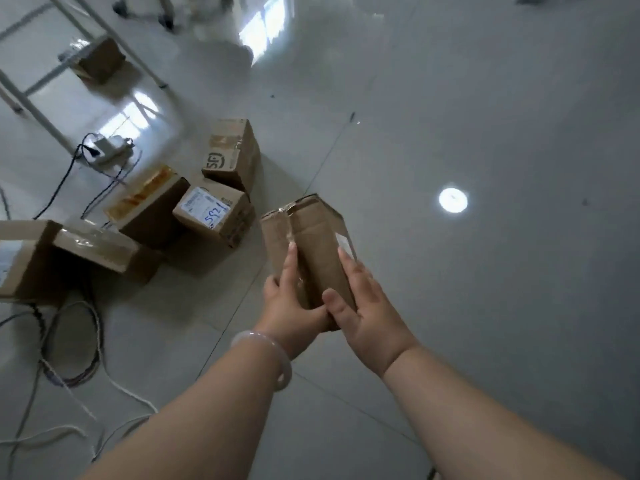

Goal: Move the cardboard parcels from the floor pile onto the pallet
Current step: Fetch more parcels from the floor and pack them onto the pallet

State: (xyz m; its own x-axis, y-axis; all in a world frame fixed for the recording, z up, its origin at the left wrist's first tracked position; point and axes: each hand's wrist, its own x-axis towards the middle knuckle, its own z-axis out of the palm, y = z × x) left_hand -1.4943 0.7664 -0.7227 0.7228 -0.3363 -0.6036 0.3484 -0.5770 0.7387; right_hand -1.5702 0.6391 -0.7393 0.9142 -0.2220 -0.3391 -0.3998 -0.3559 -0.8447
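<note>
Grey, glossy floor point(485, 133) spread out beneath me, and the narrow cardboard parcel point(311, 237) was up in the air over it, clear of everything. I had taken it by its near end because it was long and slim, so both hands could clamp it from opposite sides and keep it from twisting as I carried it.

My left hand point(291, 306) wrapped the near left edge, its forefinger laid straight up the taped seam on top. My right hand point(367, 313) cupped the right side, with the fingers flat along that face and the thumb hooked over the near top. Both hands were closed round the parcel, thumbs almost meeting, and neither was free. A pale bangle point(266, 355) sat on my left wrist.

To the left of the parcel, the floor pile waited: a box with a handwritten label point(211, 216) nearest, a printed box point(235, 150) beyond it, one with orange tape point(149, 202) further left, and a big carton point(31, 261) furthest left. Loose cables point(69, 341) trailed below that carton. No pallet was in sight, so I judged I would have to turn to find it.
</note>
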